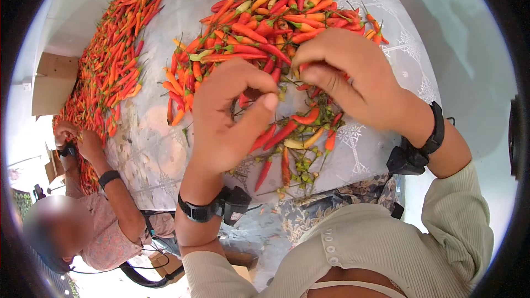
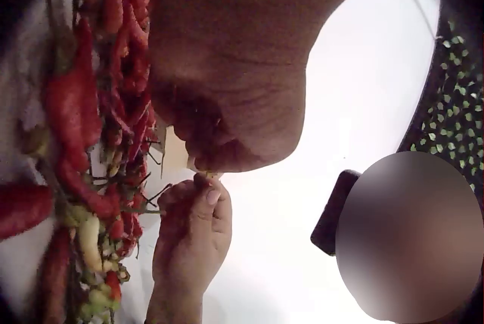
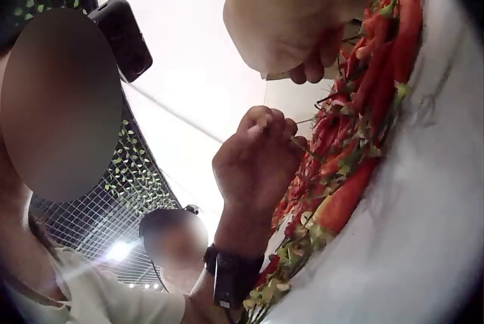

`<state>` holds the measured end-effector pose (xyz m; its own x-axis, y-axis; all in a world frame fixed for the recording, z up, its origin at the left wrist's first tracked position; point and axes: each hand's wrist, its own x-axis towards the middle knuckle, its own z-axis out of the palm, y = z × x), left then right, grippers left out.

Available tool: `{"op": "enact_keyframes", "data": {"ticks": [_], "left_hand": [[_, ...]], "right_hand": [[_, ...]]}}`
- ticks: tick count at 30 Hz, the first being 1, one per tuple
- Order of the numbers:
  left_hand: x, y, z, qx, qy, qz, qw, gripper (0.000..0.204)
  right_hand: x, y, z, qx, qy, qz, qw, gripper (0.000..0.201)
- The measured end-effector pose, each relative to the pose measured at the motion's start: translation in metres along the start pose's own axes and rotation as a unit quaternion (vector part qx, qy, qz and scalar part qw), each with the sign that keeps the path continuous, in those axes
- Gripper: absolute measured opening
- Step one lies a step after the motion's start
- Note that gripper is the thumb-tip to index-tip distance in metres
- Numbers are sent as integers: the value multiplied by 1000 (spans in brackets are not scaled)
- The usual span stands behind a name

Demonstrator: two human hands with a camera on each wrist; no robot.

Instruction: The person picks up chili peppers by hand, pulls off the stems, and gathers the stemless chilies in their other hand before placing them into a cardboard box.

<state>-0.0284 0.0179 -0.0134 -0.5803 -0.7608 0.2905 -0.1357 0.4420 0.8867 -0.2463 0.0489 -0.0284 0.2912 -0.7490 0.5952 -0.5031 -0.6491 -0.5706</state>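
Both hands meet over a heap of red and orange chili peppers. My right hand has its fingers bent toward the thumb, pinching a chili pepper that is mostly hidden. Just left of it, my left hand curls, thumb close to the index fingertip, pinching a thin green stem. In the left wrist view the right hand's fingertips come right up to the left hand. Below the hands lie loose chili peppers and a small pile of green stems.
A larger heap of chili peppers covers the table's left side, beside a cardboard flap. Another person's hands work at its near end. The patterned tablecloth shows between the heaps. The table's near edge meets my lap.
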Motion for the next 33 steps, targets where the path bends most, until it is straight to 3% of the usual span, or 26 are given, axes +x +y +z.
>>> {"op": "enact_keyframes", "data": {"ticks": [4, 6, 10, 16, 19, 22, 24, 28, 30, 33], "left_hand": [[1, -6, -2, 46, 43, 52, 997, 16], [2, -3, 0, 85, 24, 55, 995, 17], [2, 6, 5, 263, -87, 92, 956, 18], [2, 7, 13, 289, -163, 81, 940, 23], [1, 2, 12, 264, -139, 74, 951, 21], [1, -2, 10, 193, -64, 67, 977, 18], [0, 0, 8, 145, -22, 25, 989, 17], [-4, -7, 4, -9, 69, -51, 996, 17], [-2, -3, 3, -68, 77, -75, 992, 15], [-4, -3, 2, -111, 50, -90, 989, 15]], "right_hand": [[2, -6, -2, 106, 73, 130, 983, 11], [2, -9, -2, 172, 90, 191, 962, 10], [1, 0, 0, 116, 98, 154, 976, 11], [0, 4, 3, 105, 102, 157, 977, 14], [0, 4, 2, 93, 95, 143, 981, 16], [0, 4, 0, 102, 76, 151, 980, 17], [1, 0, -3, 139, 54, 198, 969, 18], [0, 2, 1, 133, 59, 161, 976, 18], [0, 5, 4, 114, 58, 122, 984, 18], [0, -6, -2, 142, 12, 144, 979, 18]]}}
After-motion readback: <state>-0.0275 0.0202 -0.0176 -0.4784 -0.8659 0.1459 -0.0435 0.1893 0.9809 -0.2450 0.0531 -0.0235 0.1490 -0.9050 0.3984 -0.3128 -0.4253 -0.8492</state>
